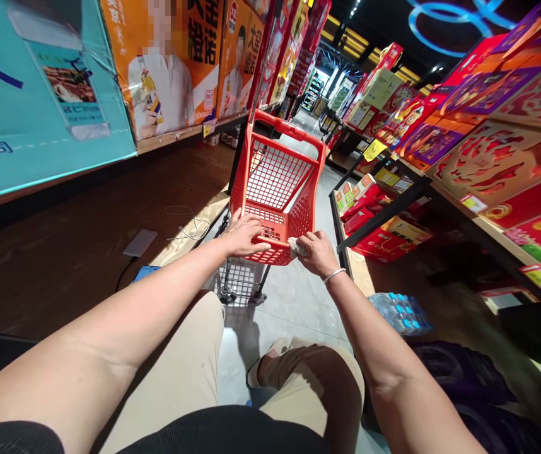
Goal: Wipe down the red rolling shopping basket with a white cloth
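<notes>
A red plastic shopping cart [277,170] stands in front of my knees, with a grid-like basket and black wheels below. My left hand [246,236] lies on the left part of its near rim, fingers spread and holding nothing. At the right end of that rim, my right hand [316,251] is closed around a crumpled pale cloth [297,247], which touches the cart's edge. A light bracelet [334,275] circles my right wrist.
Shelves with large boxes [171,75] run along the left. Gift boxes [497,157] fill the right shelves. Packed water bottles [400,313] sit on the floor at right. A white device [140,243] and thin cables lie under the left shelf.
</notes>
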{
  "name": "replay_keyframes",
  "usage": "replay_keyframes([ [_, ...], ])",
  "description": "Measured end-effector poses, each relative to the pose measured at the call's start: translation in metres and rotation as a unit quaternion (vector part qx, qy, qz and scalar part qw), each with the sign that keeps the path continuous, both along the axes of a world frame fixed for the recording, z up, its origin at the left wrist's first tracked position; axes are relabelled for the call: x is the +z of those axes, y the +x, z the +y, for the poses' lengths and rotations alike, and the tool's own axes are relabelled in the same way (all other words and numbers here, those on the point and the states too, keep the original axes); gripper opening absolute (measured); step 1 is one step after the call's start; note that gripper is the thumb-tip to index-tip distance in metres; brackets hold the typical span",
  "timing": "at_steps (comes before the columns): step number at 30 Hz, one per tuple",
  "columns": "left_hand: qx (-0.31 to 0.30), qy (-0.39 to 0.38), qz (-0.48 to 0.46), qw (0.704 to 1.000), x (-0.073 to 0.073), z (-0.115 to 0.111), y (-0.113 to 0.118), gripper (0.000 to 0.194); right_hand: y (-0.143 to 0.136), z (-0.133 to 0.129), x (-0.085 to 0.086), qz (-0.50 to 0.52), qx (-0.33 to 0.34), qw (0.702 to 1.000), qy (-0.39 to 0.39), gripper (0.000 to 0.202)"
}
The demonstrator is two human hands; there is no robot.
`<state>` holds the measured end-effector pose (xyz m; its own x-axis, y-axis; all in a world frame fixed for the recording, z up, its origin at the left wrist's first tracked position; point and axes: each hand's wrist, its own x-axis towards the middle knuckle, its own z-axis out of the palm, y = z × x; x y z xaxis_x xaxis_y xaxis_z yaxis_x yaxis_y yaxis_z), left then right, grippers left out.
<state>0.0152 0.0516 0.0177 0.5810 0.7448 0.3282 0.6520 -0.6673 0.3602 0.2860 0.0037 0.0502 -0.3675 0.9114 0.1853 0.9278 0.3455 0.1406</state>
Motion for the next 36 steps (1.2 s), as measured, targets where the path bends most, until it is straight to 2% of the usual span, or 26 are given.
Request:
replay_keyframes([
  [6, 0.087, -0.007, -0.035, 0.996, -0.011, 0.016, -0.024, 0.039, -0.043, -0.01, -0.01, 0.011, -0.03, 0.999, 0.038, 0.023],
  [11, 0.151, -0.039, -0.04, 0.987, -0.006, 0.03, -0.037, 0.047, -0.069, -0.01, -0.015, 0.048, -0.016, 0.996, 0.079, 0.02],
  [13, 0.146, -0.029, -0.039, 0.988, -0.002, 0.03, -0.034, 0.045, -0.074, -0.008, -0.014, 0.062, -0.004, 0.995, 0.074, 0.02],
  [15, 0.096, -0.021, -0.022, 0.995, -0.001, 0.022, -0.025, 0.043, -0.075, -0.006, -0.011, 0.082, 0.019, 0.995, 0.054, 0.02],
  [18, 0.012, -0.03, 0.009, 0.999, -0.005, 0.001, -0.007, 0.047, -0.069, -0.005, -0.008, 0.141, 0.08, 0.987, 0.014, 0.018],
  [21, 0.021, -0.044, -0.026, 0.998, -0.015, -0.018, 0.008, 0.06, -0.05, -0.006, -0.007, 0.208, 0.158, 0.965, 0.004, 0.015],
  [23, 0.039, -0.056, -0.061, 0.996, -0.021, -0.023, 0.015, 0.062, -0.024, -0.003, -0.005, 0.22, 0.18, 0.958, 0.022, 0.017],
  [25, 0.057, -0.066, -0.091, 0.992, -0.025, -0.022, 0.02, 0.057, 0.013, 0.009, 0.0, 0.194, 0.154, 0.967, 0.059, 0.019],
  [27, 0.059, -0.074, -0.105, 0.99, -0.028, -0.016, 0.023, 0.047, 0.055, 0.03, 0.004, 0.152, 0.095, 0.979, 0.1, 0.024],
  [30, 0.058, -0.082, -0.122, 0.987, -0.031, -0.007, 0.028, 0.032, 0.095, 0.058, 0.001, 0.128, -0.02, 0.975, 0.182, 0.046],
  [32, 0.059, -0.084, -0.132, 0.986, -0.033, -0.003, 0.031, 0.024, 0.09, 0.059, -0.007, 0.136, -0.024, 0.972, 0.189, 0.045],
  [36, 0.057, -0.085, -0.144, 0.984, -0.035, 0.003, 0.03, 0.024, 0.023, 0.019, -0.024, 0.166, 0.065, 0.966, 0.188, 0.026],
])
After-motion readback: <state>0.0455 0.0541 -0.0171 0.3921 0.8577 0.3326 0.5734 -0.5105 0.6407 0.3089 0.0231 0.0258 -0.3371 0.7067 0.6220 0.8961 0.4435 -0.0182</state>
